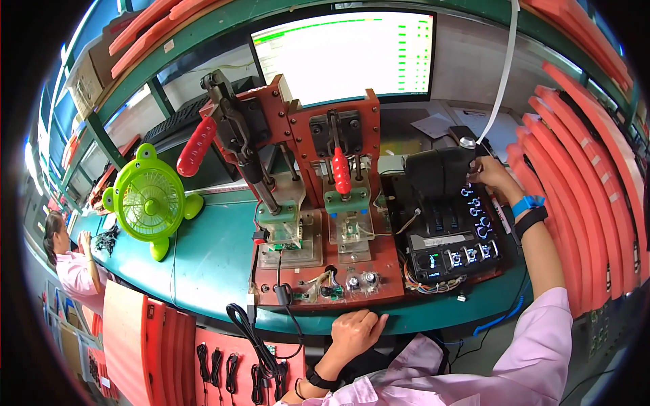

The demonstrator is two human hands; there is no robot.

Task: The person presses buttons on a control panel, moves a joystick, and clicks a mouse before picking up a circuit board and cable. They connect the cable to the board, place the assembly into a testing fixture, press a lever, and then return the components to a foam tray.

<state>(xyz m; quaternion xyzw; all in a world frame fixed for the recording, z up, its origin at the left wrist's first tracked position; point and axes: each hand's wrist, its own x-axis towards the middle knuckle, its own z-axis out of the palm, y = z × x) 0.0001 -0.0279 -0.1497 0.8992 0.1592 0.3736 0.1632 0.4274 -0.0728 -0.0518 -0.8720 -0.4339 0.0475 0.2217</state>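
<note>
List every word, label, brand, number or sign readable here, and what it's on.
No wording quoted, only where it stands:
Monitor: rows of text with green marks, washed out, too small to read.
Black box: small white markings on its panel, not transcribed.
Pale strip on that box: blurred.
Small tag on the green beam: too small to read.
</note>
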